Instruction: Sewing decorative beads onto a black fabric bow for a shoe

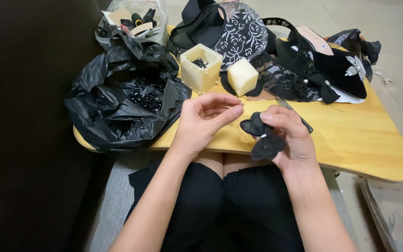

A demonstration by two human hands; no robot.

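Over the table (350,140) edge, right hand (291,135) pinches a black bow (264,137); left hand (206,116), fingers closed as if on thread, too fine to confirm. Risk: a hard tug could snap it, and the bead bag (127,102) left of the bow could spill if elbowed

Black bag (117,112), clear bag (136,18), table's left.

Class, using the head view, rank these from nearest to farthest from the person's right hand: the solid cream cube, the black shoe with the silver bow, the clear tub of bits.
From the right hand:
1. Solid cream cube, up-left.
2. Black shoe, upper right.
3. Clear tub, far back left corner.
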